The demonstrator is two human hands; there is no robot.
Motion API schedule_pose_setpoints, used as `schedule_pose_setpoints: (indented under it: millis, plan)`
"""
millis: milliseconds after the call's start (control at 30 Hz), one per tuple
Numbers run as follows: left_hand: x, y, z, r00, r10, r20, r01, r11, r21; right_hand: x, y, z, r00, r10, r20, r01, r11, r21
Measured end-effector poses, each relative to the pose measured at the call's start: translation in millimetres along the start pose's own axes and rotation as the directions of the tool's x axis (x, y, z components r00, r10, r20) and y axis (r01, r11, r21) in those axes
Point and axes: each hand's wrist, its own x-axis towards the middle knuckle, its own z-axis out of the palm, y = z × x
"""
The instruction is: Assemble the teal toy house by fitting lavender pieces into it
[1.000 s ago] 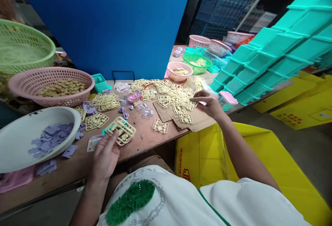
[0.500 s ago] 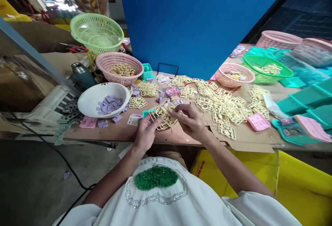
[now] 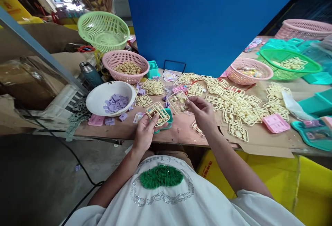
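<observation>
Cream frames (image 3: 158, 113) in hands; white bowl (image 3: 96, 98) w/ purple pieces (image 3: 116, 103).

Bare table edge (image 3: 178, 134) free; cream frames (image 3: 233, 103) crowd right.

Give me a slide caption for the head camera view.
Left hand and right hand each hold a cream parts frame above table.

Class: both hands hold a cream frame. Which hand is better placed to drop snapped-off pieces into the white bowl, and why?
Probably the left hand: holding its cream frame, it sits nearer the white bowl than the right hand.
</observation>
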Motion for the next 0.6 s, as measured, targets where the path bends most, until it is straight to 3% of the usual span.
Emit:
schedule_pose_setpoints:
  millis: [133,333,600]
  plan:
    - [1,1,-2.0,0.998,0.052,-0.028,-0.05,0.996,0.08,-1,11,8,0.999,0.052,0.006,-0.053,0.997,0.05]
    - [5,0,-3.4,0.985,0.145,-0.089,-0.134,0.984,0.119,-16,18,29,0.99,0.079,0.117,-0.093,0.989,0.112]
    - [6,1,-4.4,0.968,0.218,-0.122,-0.19,0.959,0.209,-28,20,46,0.983,0.074,0.167,-0.087,0.993,0.075]
